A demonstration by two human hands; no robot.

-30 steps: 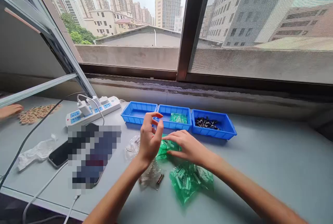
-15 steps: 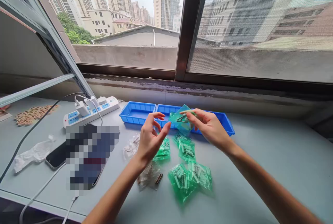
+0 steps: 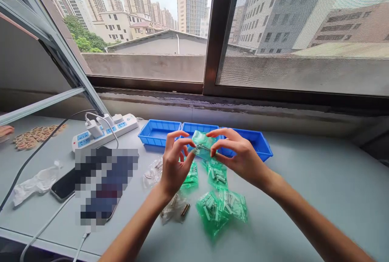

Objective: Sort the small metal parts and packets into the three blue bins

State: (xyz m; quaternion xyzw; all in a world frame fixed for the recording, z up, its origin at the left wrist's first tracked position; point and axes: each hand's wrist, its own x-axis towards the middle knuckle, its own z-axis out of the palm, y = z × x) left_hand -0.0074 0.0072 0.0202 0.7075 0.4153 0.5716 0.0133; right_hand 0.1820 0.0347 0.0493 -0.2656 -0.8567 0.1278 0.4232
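Observation:
My left hand [image 3: 175,164] and my right hand [image 3: 240,156] are raised over the table and both pinch one small green plastic bag [image 3: 202,147] of little metal parts between their fingertips. Below them several more green bags [image 3: 219,207] lie on the grey table [image 3: 319,197]. Two clear bags [image 3: 174,209] with dark parts lie beside my left wrist. Behind my hands stands a row of three blue trays [image 3: 158,132]; my hands hide most of the middle and right ones.
A white power strip [image 3: 103,130] with plugs and cables sits at the back left. A phone [image 3: 65,185] and a blurred object lie front left, beside a crumpled clear bag [image 3: 33,183]. Brown pieces [image 3: 32,136] and another person's hand [image 3: 5,130] are at the far left. A window ledge runs behind.
My right hand picked a green bag off the pile, lifted it, and brought it toward my left hand. Now both hands pinch it.

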